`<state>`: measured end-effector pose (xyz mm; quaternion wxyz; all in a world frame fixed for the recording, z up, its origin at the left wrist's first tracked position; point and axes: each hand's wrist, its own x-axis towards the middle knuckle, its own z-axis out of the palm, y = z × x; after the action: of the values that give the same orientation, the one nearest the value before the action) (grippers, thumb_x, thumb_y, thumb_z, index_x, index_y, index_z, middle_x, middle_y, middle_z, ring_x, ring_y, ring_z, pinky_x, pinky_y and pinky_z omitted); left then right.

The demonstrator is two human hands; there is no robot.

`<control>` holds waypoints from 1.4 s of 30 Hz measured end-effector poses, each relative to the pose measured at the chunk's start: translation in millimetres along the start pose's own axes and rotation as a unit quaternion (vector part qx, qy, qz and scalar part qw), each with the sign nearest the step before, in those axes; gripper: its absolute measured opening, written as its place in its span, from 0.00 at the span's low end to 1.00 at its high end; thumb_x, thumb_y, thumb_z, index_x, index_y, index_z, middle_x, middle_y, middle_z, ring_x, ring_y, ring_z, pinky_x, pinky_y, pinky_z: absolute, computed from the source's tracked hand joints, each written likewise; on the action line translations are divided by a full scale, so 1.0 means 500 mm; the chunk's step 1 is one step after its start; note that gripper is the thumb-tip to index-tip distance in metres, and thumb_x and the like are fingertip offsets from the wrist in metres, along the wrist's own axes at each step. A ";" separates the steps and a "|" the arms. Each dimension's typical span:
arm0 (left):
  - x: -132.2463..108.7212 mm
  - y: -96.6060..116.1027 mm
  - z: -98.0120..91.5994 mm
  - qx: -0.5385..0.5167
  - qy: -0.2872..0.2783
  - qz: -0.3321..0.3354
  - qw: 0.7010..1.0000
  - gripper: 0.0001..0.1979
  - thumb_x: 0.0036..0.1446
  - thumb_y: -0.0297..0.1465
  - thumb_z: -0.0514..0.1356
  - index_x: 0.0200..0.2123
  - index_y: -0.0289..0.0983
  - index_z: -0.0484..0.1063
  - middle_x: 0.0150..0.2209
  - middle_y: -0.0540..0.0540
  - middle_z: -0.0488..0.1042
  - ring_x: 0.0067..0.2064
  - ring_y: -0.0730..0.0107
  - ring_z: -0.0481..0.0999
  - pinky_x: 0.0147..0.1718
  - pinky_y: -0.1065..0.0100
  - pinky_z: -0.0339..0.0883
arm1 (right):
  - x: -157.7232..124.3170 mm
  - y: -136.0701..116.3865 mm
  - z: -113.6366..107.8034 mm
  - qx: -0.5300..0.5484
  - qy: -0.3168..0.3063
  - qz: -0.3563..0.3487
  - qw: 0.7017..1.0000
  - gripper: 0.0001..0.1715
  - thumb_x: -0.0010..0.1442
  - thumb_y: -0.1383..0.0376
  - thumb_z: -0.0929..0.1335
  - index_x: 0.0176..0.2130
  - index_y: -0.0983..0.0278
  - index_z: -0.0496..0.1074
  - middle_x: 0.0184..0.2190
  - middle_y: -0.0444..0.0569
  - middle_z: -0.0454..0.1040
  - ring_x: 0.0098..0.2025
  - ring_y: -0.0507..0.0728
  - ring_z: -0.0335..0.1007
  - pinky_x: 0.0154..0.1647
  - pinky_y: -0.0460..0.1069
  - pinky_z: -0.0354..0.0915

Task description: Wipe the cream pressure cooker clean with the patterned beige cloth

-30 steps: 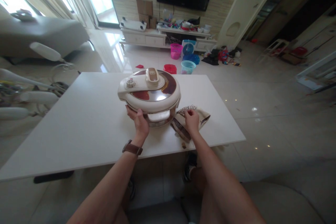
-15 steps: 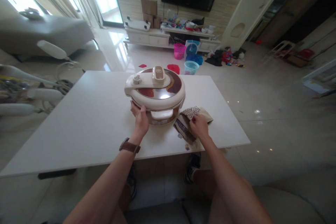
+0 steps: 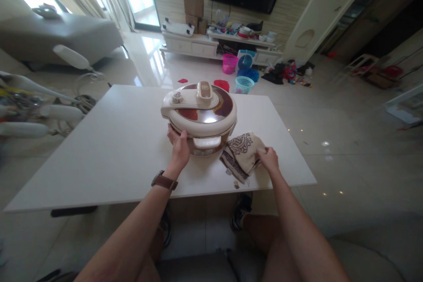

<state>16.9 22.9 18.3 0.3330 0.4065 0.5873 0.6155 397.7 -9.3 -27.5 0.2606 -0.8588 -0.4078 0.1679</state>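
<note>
A cream and brown pressure cooker (image 3: 200, 114) with its lid on stands on the white table (image 3: 115, 150). My left hand (image 3: 179, 149), with a brown watch at the wrist, grips the cooker's near left side. To the cooker's right lies a folded beige cloth (image 3: 243, 154) with a dark pattern. My right hand (image 3: 269, 160) pinches the cloth's right edge, fingers closed on it.
Beyond the table the tiled floor holds pink and blue baskets (image 3: 235, 75) and scattered items. A low white TV cabinet (image 3: 194, 46) with clutter stands under a wall screen. A grey sofa (image 3: 66, 37) is at the far left. White rods (image 3: 39, 112) lie left of the table.
My right hand slid from the cloth's middle to its right edge. The cloth now shows more of its patterned top. My left hand stays on the cooker.
</note>
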 end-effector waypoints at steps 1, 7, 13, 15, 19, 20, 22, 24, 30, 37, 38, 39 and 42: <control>-0.001 0.002 0.000 0.005 -0.001 0.000 1.000 0.41 0.65 0.40 0.56 0.76 0.35 0.46 0.78 0.34 0.44 0.80 0.54 0.39 0.77 0.54 0.34 | 0.005 0.011 0.006 0.024 -0.019 0.023 0.999 0.35 0.54 0.53 0.75 0.56 0.68 0.74 0.55 0.66 0.77 0.55 0.68 0.75 0.55 0.56 0.69; -0.010 0.015 -0.005 0.003 -0.005 0.016 1.000 0.40 0.64 0.40 0.57 0.74 0.35 0.49 0.76 0.32 0.50 0.79 0.54 0.45 0.76 0.53 0.37 | 0.005 0.034 0.038 0.146 -0.083 0.044 0.985 0.25 0.40 0.58 0.81 0.39 0.64 0.80 0.40 0.59 0.85 0.42 0.65 0.81 0.40 0.53 0.73; -0.009 0.023 -0.012 -0.092 0.025 -0.028 0.995 0.32 0.65 0.41 0.55 0.69 0.37 0.56 0.70 0.34 0.60 0.73 0.57 0.60 0.72 0.56 0.54 | -0.012 0.015 0.069 0.204 -0.070 0.028 0.976 0.20 0.39 0.62 0.78 0.36 0.64 0.79 0.33 0.54 0.84 0.35 0.62 0.79 0.33 0.52 0.72; -0.009 0.028 -0.020 -0.122 0.037 -0.075 0.989 0.28 0.66 0.41 0.54 0.67 0.39 0.57 0.69 0.35 0.62 0.71 0.57 0.63 0.68 0.57 0.61 | -0.023 0.002 0.083 0.276 -0.053 0.048 0.958 0.25 0.39 0.62 0.79 0.40 0.63 0.78 0.34 0.50 0.83 0.36 0.60 0.80 0.34 0.50 0.74; -0.010 0.037 -0.038 -0.124 0.069 -0.131 0.981 0.22 0.66 0.43 0.54 0.61 0.44 0.61 0.65 0.38 0.66 0.67 0.57 0.68 0.60 0.58 0.70 | -0.040 -0.023 0.102 0.392 -0.038 0.105 0.913 0.31 0.37 0.64 0.79 0.43 0.61 0.74 0.34 0.45 0.82 0.37 0.58 0.80 0.35 0.49 0.77; -0.009 0.038 -0.042 -0.118 0.079 -0.133 0.981 0.21 0.66 0.43 0.54 0.59 0.45 0.61 0.64 0.39 0.66 0.65 0.57 0.69 0.58 0.58 0.71 | -0.043 -0.029 0.106 0.398 -0.043 0.112 0.909 0.30 0.38 0.64 0.79 0.42 0.61 0.73 0.33 0.45 0.82 0.37 0.58 0.80 0.35 0.49 0.77; -0.008 0.039 -0.048 -0.108 0.093 -0.136 0.980 0.19 0.66 0.43 0.53 0.57 0.45 0.61 0.63 0.40 0.66 0.63 0.58 0.71 0.55 0.58 0.71 | -0.049 -0.041 0.114 0.411 -0.062 0.128 0.900 0.25 0.41 0.64 0.78 0.40 0.62 0.73 0.32 0.46 0.82 0.37 0.59 0.81 0.36 0.51 0.79; -0.011 0.036 -0.048 -0.097 0.109 -0.144 0.979 0.18 0.65 0.42 0.53 0.55 0.45 0.60 0.61 0.40 0.67 0.61 0.59 0.72 0.53 0.59 0.71 | -0.056 -0.052 0.122 0.424 -0.090 0.143 0.889 0.19 0.44 0.64 0.77 0.38 0.62 0.74 0.31 0.49 0.82 0.38 0.62 0.82 0.38 0.54 0.80; -0.076 0.024 -0.013 -0.096 0.172 -0.211 0.958 0.13 0.64 0.36 0.51 0.52 0.47 0.55 0.52 0.44 0.68 0.53 0.63 0.74 0.46 0.61 0.70 | -0.078 -0.081 0.127 0.468 -0.173 0.202 0.843 0.14 0.49 0.66 0.73 0.39 0.62 0.76 0.32 0.52 0.83 0.40 0.64 0.83 0.43 0.58 0.81; -0.172 0.028 0.035 -0.106 0.046 -0.385 0.916 0.09 0.61 0.35 0.57 0.43 0.44 0.59 0.45 0.47 0.71 0.42 0.65 0.72 0.38 0.64 0.64 | -0.082 -0.112 0.088 0.543 -0.133 0.188 0.808 0.22 0.44 0.70 0.72 0.43 0.63 0.76 0.34 0.47 0.83 0.39 0.60 0.82 0.43 0.53 0.81; -0.177 0.026 0.037 -0.106 0.014 -0.395 0.913 0.10 0.60 0.34 0.58 0.43 0.43 0.60 0.45 0.46 0.72 0.42 0.66 0.71 0.38 0.64 0.64 | -0.080 -0.116 0.073 0.552 -0.132 0.183 0.802 0.23 0.43 0.70 0.72 0.42 0.63 0.77 0.34 0.47 0.83 0.38 0.60 0.82 0.43 0.54 0.81; -0.180 0.025 0.038 -0.103 -0.018 -0.401 0.910 0.10 0.58 0.33 0.59 0.43 0.43 0.62 0.45 0.46 0.72 0.41 0.66 0.71 0.38 0.64 0.64 | -0.078 -0.119 0.055 0.559 -0.133 0.178 0.799 0.23 0.42 0.70 0.72 0.42 0.63 0.77 0.33 0.47 0.83 0.38 0.61 0.82 0.43 0.54 0.81; -0.182 0.017 0.037 -0.078 -0.101 -0.387 0.913 0.11 0.53 0.31 0.61 0.41 0.41 0.67 0.45 0.45 0.74 0.43 0.64 0.72 0.41 0.63 0.64 | -0.079 -0.123 -0.015 0.554 -0.172 0.152 0.800 0.23 0.41 0.70 0.72 0.41 0.63 0.79 0.33 0.48 0.84 0.39 0.63 0.83 0.43 0.56 0.81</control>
<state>74.6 -50.1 16.7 0.6335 0.1803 0.6116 0.4383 339.5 -10.0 17.4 0.5883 -0.5765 -0.1475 0.5476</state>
